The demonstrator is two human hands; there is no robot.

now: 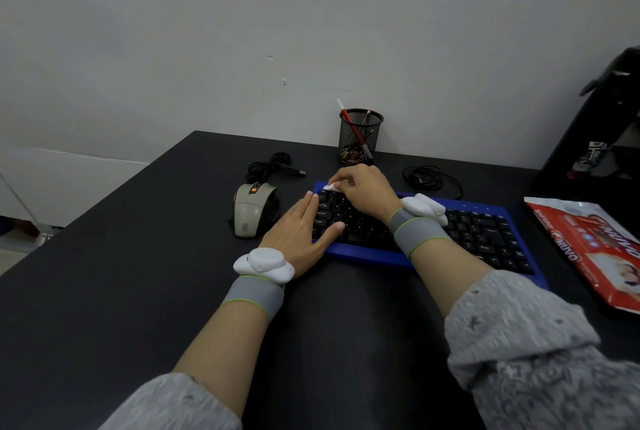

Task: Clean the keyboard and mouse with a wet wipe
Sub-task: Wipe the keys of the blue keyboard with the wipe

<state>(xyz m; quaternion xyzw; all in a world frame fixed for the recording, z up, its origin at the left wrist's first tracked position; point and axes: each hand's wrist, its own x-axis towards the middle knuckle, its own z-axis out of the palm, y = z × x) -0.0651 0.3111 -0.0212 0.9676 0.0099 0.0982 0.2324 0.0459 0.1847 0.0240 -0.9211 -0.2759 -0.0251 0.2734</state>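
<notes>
A blue-framed keyboard (485,232) with black keys lies on the black desk (138,273). My right hand (363,192) pinches a small white wet wipe (331,186) against the keyboard's far left corner. My left hand (301,232) lies flat with straight fingers over the keyboard's left edge, thumb on the keys. A grey and black mouse (251,211) sits just left of the keyboard, its coiled cable (273,166) behind it.
A black mesh pen holder (360,138) stands behind the keyboard by the wall. A red wet-wipe pack (588,246) lies at the right. A loose black cable (429,178) lies behind the keyboard. A black device (595,124) stands at the far right.
</notes>
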